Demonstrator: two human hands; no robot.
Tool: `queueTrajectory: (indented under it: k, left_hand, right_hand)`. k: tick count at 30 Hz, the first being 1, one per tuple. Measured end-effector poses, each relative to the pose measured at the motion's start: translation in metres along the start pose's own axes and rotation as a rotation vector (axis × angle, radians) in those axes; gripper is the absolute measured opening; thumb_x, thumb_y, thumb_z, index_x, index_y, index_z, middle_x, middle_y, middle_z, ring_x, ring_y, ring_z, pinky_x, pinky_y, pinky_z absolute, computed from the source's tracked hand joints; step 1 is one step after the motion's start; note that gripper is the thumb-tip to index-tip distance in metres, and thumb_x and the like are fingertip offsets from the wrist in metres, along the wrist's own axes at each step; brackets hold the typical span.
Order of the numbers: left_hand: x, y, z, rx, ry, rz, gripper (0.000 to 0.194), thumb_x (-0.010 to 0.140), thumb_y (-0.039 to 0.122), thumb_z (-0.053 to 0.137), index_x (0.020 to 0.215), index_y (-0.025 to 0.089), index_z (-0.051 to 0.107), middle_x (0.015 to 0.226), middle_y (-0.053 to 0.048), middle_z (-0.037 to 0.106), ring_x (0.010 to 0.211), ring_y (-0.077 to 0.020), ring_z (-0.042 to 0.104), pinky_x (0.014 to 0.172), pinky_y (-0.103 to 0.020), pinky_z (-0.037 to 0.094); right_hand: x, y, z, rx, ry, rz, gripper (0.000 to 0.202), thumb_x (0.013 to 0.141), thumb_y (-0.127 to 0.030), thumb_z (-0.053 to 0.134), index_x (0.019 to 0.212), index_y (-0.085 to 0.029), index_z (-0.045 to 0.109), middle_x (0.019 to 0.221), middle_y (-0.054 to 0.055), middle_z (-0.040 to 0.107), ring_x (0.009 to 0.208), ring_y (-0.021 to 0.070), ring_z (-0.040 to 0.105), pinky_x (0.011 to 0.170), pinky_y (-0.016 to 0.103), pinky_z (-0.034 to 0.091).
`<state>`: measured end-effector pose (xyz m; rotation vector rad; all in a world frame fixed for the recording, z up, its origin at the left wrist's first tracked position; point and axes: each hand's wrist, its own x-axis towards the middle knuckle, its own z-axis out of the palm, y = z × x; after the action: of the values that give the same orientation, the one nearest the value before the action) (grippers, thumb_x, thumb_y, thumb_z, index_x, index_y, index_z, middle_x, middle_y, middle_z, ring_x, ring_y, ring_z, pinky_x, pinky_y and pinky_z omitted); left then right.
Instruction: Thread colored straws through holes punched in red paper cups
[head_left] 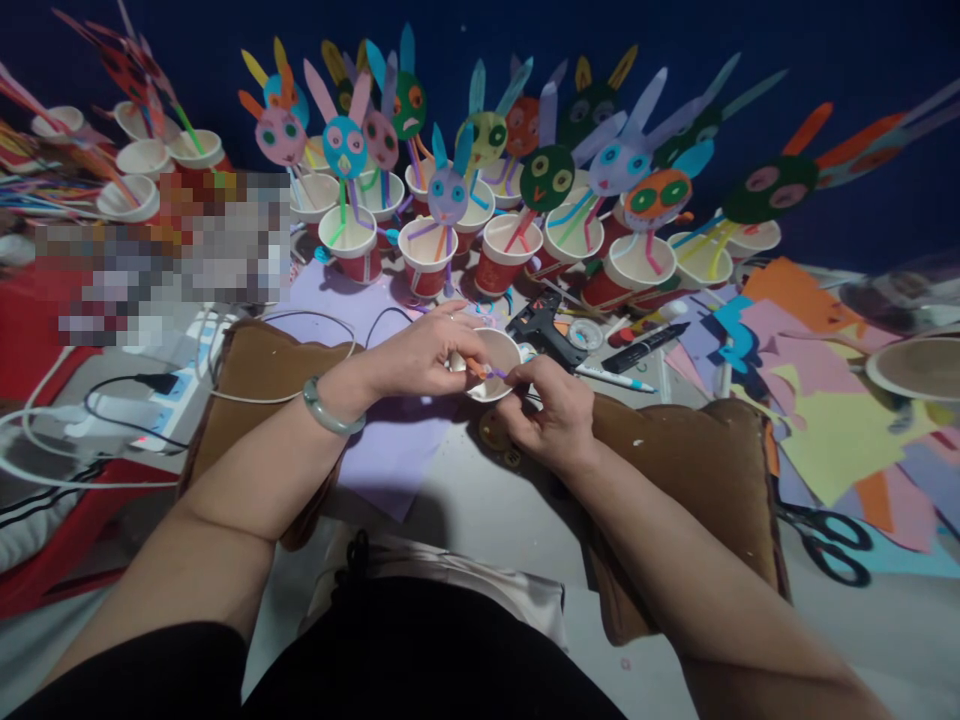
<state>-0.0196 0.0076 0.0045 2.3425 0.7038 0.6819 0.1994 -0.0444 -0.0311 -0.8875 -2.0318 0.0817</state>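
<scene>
Over a paper cup (504,345) at the middle of the table, my two hands come close together. My left hand (420,355), with a bracelet at the wrist, pinches a short orange straw (474,369) at the cup's mouth. The fingertips of my right hand (553,405) are closed on a thin purple straw (498,374), which points toward the orange one. Whether the two straws touch cannot be made out. The cup's lower part is hidden behind my hands. A black hot glue gun (549,328) lies just beyond my right hand.
Several red cups holding paper rabbit heads on straws, such as this cup (427,262), line the back. Brown cushions (675,470) lie under both forearms. Scissors (832,540) and paper scraps (847,430) lie right; a power strip (176,385) with cables lies left.
</scene>
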Motion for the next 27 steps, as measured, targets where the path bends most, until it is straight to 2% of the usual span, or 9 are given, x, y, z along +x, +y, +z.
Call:
queueTrajectory:
  k: [2, 7, 11, 14, 16, 20, 23, 27]
  left_hand:
    - [0.0, -0.001, 0.001, 0.002, 0.026, 0.024, 0.009, 0.08, 0.015, 0.065, 0.077, 0.02, 0.071, 0.083, -0.001, 0.073, 0.088, -0.0189, 0.066, 0.114, -0.048, 0.042]
    - [0.0, -0.003, 0.006, -0.003, 0.188, 0.105, 0.011, 0.085, 0.021, 0.068, 0.077, 0.019, 0.075, 0.093, -0.007, 0.063, 0.093, -0.0187, 0.061, 0.088, -0.036, 0.053]
    - [-0.001, -0.009, 0.009, -0.024, 0.282, 0.117, 0.012, 0.087, 0.02, 0.069, 0.082, 0.021, 0.08, 0.12, -0.011, 0.062, 0.118, -0.0227, 0.061, 0.101, -0.04, 0.054]
    - [-0.002, -0.013, 0.008, -0.047, 0.233, 0.113, 0.012, 0.086, 0.019, 0.07, 0.084, 0.02, 0.081, 0.14, -0.014, 0.06, 0.135, -0.0282, 0.059, 0.108, -0.043, 0.053]
    - [-0.003, -0.014, 0.006, -0.052, 0.178, 0.086, 0.01, 0.084, 0.017, 0.071, 0.085, 0.018, 0.081, 0.142, -0.015, 0.064, 0.134, -0.0295, 0.062, 0.109, -0.044, 0.054]
    - [-0.003, -0.013, 0.004, -0.074, 0.113, 0.041, 0.015, 0.082, 0.012, 0.067, 0.086, 0.019, 0.08, 0.125, -0.013, 0.076, 0.122, -0.0267, 0.072, 0.102, -0.04, 0.057]
    - [-0.002, -0.013, 0.004, -0.075, 0.108, 0.036, 0.017, 0.08, 0.01, 0.066, 0.083, 0.018, 0.08, 0.11, -0.011, 0.08, 0.118, -0.0262, 0.073, 0.099, -0.038, 0.057]
    - [-0.001, -0.013, 0.003, -0.053, 0.097, 0.019, 0.016, 0.077, 0.01, 0.067, 0.083, 0.018, 0.08, 0.112, -0.011, 0.08, 0.115, -0.0259, 0.074, 0.099, -0.037, 0.057]
  right_hand:
    - [0.0, 0.0, 0.0, -0.011, 0.006, -0.012, 0.02, 0.08, -0.01, 0.058, 0.089, -0.027, 0.053, 0.071, -0.003, 0.06, 0.059, 0.0147, 0.056, 0.057, 0.026, 0.047]
    - [0.0, 0.0, 0.001, -0.011, 0.028, -0.046, 0.019, 0.081, -0.01, 0.058, 0.09, -0.026, 0.054, 0.071, -0.003, 0.06, 0.06, 0.0142, 0.057, 0.056, 0.026, 0.048]
    - [0.001, 0.0, 0.001, -0.018, 0.035, -0.046, 0.017, 0.082, -0.012, 0.059, 0.09, -0.026, 0.054, 0.071, -0.002, 0.06, 0.059, 0.0144, 0.057, 0.056, 0.027, 0.049]
    - [0.002, -0.001, 0.001, -0.008, 0.028, -0.05, 0.017, 0.082, -0.012, 0.059, 0.09, -0.026, 0.055, 0.071, -0.002, 0.06, 0.059, 0.0146, 0.058, 0.056, 0.027, 0.048]
    - [0.002, -0.002, 0.002, 0.006, 0.031, -0.056, 0.018, 0.082, -0.011, 0.06, 0.09, -0.026, 0.055, 0.071, -0.002, 0.06, 0.06, 0.0144, 0.057, 0.057, 0.026, 0.048]
    - [0.002, -0.002, 0.002, 0.013, 0.038, -0.071, 0.021, 0.08, -0.008, 0.059, 0.091, -0.025, 0.054, 0.072, -0.002, 0.059, 0.061, 0.014, 0.056, 0.058, 0.025, 0.047]
    - [0.002, -0.003, 0.003, 0.02, 0.042, -0.076, 0.022, 0.08, -0.007, 0.06, 0.091, -0.026, 0.054, 0.072, -0.003, 0.059, 0.062, 0.0142, 0.056, 0.059, 0.025, 0.048]
    - [0.001, -0.002, 0.004, 0.037, 0.043, -0.063, 0.02, 0.08, -0.008, 0.059, 0.09, -0.025, 0.055, 0.072, -0.003, 0.059, 0.062, 0.0137, 0.056, 0.059, 0.025, 0.048]
